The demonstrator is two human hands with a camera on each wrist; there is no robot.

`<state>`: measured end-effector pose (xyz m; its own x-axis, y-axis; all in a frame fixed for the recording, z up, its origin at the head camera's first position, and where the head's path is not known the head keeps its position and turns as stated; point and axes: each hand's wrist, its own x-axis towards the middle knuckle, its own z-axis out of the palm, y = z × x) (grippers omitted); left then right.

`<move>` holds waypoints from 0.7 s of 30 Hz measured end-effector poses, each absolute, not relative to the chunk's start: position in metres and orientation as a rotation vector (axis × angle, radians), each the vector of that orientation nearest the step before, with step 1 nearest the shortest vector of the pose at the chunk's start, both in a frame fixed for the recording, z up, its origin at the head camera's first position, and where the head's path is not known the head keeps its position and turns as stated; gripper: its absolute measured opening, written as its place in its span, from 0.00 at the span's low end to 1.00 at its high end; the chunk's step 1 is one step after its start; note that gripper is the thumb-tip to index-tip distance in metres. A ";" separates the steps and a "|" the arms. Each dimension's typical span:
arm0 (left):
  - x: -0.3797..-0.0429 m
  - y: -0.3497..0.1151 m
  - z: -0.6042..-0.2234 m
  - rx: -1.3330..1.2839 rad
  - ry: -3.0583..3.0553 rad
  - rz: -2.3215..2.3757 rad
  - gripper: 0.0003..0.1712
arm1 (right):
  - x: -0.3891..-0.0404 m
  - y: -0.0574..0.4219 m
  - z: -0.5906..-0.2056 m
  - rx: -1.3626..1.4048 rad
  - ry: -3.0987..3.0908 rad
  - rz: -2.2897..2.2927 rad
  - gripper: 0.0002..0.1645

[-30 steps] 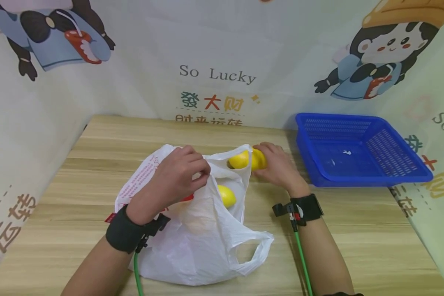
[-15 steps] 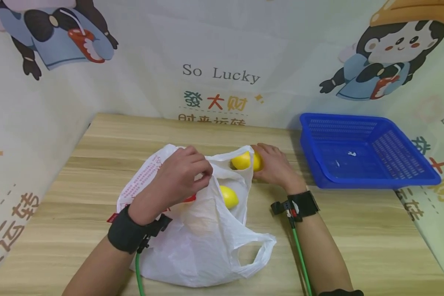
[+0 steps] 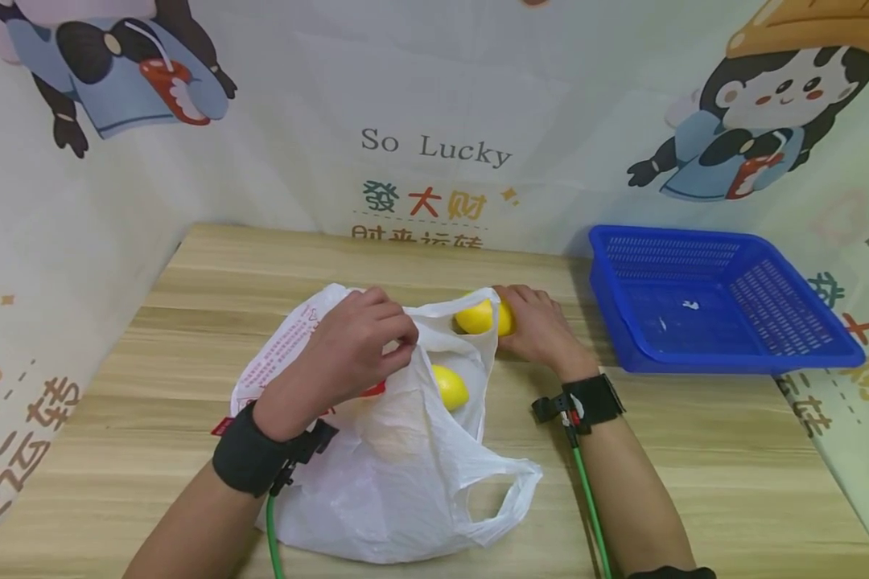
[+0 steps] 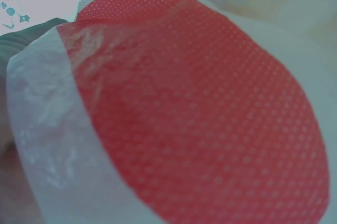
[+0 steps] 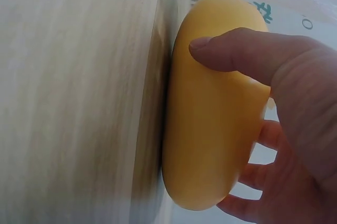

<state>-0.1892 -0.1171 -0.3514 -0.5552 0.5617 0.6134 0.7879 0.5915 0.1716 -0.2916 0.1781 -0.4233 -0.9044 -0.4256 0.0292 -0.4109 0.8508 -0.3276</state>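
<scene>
A white plastic carrier bag [image 3: 376,498] with red print lies on the table, its mouth towards the right. My left hand [image 3: 358,342] pinches the bag's upper edge; in the left wrist view the red dotted print [image 4: 200,108] nearly fills the picture. Inside the bag's mouth a yellow lemon [image 3: 450,388] shows. At the far side of the mouth, my right hand [image 3: 539,326] grips a smooth oblong yellow fruit [image 5: 210,124], thumb on one face and fingers round the other. A bag handle [image 3: 494,322] crosses in front of this fruit. The bag's other contents are hidden.
A blue plastic basket [image 3: 724,354] stands at the back right, with small white scraps [image 3: 690,305] on its floor. The wooden table [image 3: 210,273] is bounded by printed cloth [image 3: 297,104] behind and at both sides. Green cables [image 3: 586,498] trail from both wrists.
My right hand and the oblong yellow fruit have shifted slightly left towards the bag, mostly in the first half second. My left hand keeps its pinch on the bag. The view has drifted a little.
</scene>
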 end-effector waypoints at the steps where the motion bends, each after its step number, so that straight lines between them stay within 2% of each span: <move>1: -0.189 -0.117 -0.351 -1.072 -2.319 -0.596 0.05 | -0.291 0.179 -0.423 -0.670 2.982 -0.511 0.50; 13: -0.188 -0.113 -0.348 -1.081 -2.330 -0.588 0.05 | -0.281 0.193 -0.414 -0.632 3.024 -0.457 0.49; 21: -0.187 -0.113 -0.348 -1.088 -2.306 -0.578 0.05 | -0.259 0.207 -0.405 -0.579 3.029 -0.489 0.49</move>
<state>-0.1869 -0.1130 -0.3478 -0.5417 0.5731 0.6149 0.7953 0.5864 0.1540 -0.2586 0.2073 -0.4049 -0.9310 -0.3629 0.0397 -0.3569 0.8821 -0.3074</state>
